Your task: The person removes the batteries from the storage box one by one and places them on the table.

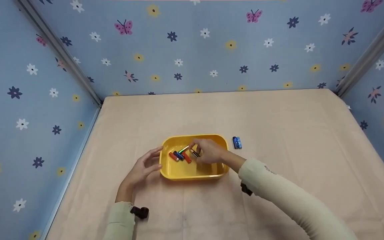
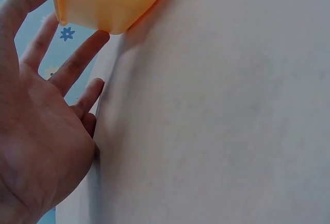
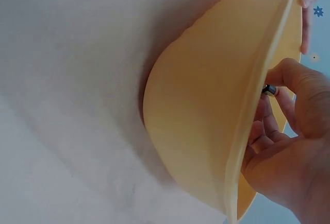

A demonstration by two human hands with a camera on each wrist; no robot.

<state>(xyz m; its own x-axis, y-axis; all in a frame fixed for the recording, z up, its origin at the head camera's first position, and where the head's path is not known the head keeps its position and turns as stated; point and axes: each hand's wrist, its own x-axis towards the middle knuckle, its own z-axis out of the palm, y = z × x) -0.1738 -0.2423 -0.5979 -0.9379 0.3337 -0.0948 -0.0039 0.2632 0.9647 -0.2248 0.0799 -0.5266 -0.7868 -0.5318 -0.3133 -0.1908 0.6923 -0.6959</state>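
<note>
The head picture was bright. Both wrist pictures were dimmer and grayer, and a soft shadow lay on the table (image 3: 67, 80) beside the yellow box (image 3: 201, 95).

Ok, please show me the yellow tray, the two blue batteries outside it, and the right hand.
Yellow tray (image 1: 180, 170): head view, bare inside floor.
Two blue batteries (image 1: 237, 142): head view, middle of the pair.
Right hand (image 1: 211, 152): head view, back of the hand.
</note>
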